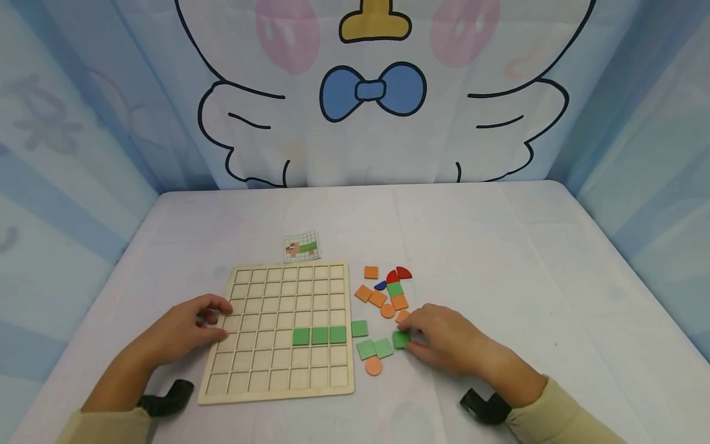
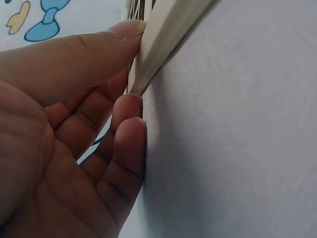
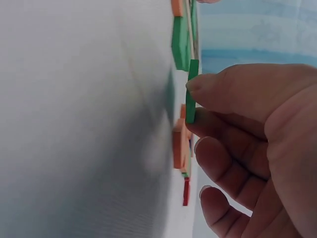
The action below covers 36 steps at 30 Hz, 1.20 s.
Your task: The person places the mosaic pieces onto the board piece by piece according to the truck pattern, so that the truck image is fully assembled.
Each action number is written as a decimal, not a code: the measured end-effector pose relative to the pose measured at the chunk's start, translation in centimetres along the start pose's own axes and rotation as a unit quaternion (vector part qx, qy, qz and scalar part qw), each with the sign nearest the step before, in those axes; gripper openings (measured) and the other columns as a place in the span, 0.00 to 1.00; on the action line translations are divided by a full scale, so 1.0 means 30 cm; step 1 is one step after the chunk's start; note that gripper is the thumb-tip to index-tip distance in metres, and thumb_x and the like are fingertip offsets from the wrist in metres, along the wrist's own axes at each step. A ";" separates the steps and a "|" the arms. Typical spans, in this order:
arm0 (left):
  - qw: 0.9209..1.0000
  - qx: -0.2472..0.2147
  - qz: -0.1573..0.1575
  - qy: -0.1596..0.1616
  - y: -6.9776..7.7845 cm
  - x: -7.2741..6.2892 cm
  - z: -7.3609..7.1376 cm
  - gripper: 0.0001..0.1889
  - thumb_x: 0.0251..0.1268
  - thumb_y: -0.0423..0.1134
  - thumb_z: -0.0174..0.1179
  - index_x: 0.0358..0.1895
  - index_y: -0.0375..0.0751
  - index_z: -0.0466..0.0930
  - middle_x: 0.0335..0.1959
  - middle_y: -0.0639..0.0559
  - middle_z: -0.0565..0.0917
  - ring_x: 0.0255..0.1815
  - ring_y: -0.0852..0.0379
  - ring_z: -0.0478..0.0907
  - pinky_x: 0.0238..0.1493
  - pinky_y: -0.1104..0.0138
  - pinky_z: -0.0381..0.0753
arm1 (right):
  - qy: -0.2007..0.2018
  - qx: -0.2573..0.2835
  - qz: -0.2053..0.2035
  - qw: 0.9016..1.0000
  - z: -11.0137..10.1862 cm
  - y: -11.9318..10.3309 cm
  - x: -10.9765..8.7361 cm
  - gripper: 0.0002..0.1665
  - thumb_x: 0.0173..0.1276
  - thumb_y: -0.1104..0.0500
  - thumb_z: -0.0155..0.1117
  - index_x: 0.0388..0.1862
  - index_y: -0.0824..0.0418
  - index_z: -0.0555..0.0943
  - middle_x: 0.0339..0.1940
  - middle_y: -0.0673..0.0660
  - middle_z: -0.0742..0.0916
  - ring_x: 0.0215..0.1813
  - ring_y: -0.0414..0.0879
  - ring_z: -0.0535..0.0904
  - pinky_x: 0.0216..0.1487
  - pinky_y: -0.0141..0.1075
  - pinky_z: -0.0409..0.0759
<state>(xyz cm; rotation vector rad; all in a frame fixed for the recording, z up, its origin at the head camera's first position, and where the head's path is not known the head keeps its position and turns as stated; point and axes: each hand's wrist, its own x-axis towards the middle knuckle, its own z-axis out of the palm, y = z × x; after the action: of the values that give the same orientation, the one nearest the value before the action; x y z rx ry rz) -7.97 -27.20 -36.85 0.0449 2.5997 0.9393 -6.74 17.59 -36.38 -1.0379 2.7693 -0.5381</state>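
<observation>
My left hand holds the left edge of a pale wooden grid board, its thumb and curled fingers at the rim. In the left wrist view the thumb touches the board's edge. To the right of the board, my right hand pinches a green square tile between thumb and finger. The right wrist view shows this tile edge-on, tilted up above the table. A row of green tiles lies in the board's cells at its right side.
Beside the board lie loose green squares, orange squares, orange discs, red quarter-round pieces and a small blue piece. A picture card with a green-and-orange pattern lies behind the board.
</observation>
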 end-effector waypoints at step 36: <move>1.000 -0.008 0.009 0.005 -0.010 -0.003 0.007 0.23 0.59 0.40 0.71 0.55 0.38 0.76 0.42 0.47 0.75 0.41 0.49 0.71 0.41 0.57 0.70 | 0.007 0.049 -0.071 0.996 -0.022 -0.161 0.273 0.16 0.69 0.57 0.67 0.53 0.59 0.85 0.47 0.49 0.86 0.44 0.43 0.79 0.46 0.34 0.76</move>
<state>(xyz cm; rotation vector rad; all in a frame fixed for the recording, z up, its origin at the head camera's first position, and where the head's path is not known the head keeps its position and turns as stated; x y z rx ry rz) -7.80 -27.34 -37.16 0.0589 2.6049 0.9680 -10.12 9.00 -33.98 -1.2178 2.6640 -0.6947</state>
